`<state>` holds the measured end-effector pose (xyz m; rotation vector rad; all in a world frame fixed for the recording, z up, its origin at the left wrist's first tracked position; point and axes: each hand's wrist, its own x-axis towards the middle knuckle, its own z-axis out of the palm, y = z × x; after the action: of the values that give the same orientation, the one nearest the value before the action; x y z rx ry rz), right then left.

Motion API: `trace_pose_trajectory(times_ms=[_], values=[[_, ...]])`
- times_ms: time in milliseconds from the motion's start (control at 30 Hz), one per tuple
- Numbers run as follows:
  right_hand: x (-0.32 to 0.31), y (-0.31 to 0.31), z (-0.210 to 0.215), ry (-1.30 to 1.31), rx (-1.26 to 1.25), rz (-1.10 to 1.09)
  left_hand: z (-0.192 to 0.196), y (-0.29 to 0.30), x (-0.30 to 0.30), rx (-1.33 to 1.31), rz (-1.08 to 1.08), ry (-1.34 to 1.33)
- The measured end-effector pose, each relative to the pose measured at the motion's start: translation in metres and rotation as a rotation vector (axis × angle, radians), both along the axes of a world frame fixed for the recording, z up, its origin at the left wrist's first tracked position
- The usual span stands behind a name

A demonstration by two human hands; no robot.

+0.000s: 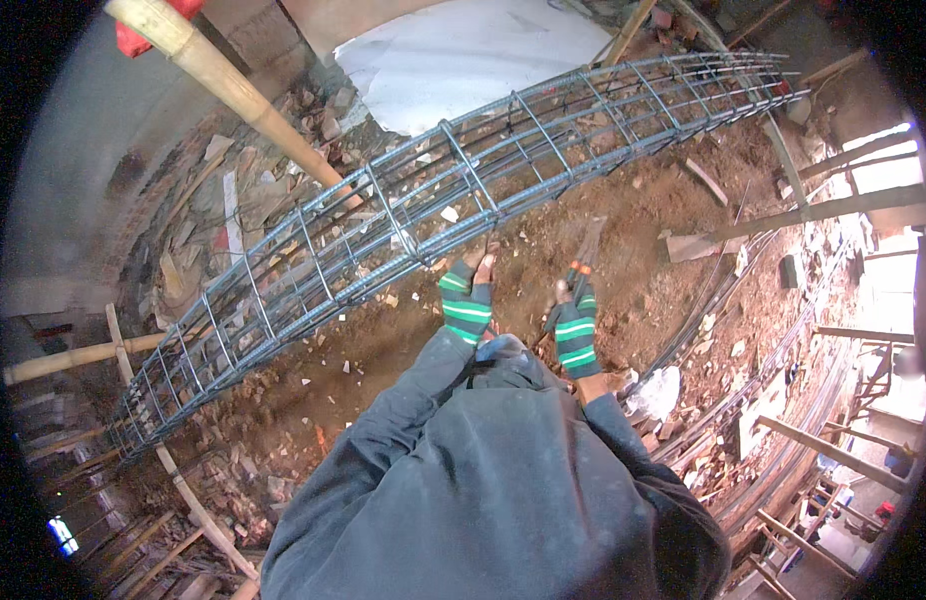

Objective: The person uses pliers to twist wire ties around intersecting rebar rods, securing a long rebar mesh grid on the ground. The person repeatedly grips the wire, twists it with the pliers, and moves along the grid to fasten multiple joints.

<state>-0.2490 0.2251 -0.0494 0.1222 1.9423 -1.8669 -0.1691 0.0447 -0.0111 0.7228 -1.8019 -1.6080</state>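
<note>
A long rebar cage (468, 170) of steel bars and square stirrups runs diagonally in front of me, from lower left to upper right. My left hand (467, 300), in a green, white-striped fingerless glove, is just below the cage's near bar. Its thumb and fingertips are pressed together; what they pinch is too small to make out. To its right is my right hand (575, 330), in a matching glove. It is closed around a hand tool with orange-and-dark handles (580, 268), which looks like pliers. The fingers partly hide the tool.
Bamboo poles (238, 95) and a wooden beam (793, 222) cross the area around the cage. Loose long rods (718, 290) lie to the right. A white sheet (463, 60) lies behind the cage. Broken rubble (198, 195) and brown soil (353, 345) cover the ground.
</note>
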Motion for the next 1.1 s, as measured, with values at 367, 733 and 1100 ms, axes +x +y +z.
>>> trace_pose_trajectory(times_ms=[367, 733, 1100], values=[[-0.216, -0.071, 0.076, 0.994, 0.744, 0.220, -0.029, -0.026, 0.042, -0.186, -0.291, -0.183], [-0.276, -0.109, 0.053, 1.148, 1.143, 0.346, -0.080, -0.009, 0.028, 0.654, 0.104, -0.188], [-0.188, -0.094, 0.070, 0.937, 0.046, 0.622, -0.117, 0.016, -0.022, 1.076, 0.420, -0.110]])
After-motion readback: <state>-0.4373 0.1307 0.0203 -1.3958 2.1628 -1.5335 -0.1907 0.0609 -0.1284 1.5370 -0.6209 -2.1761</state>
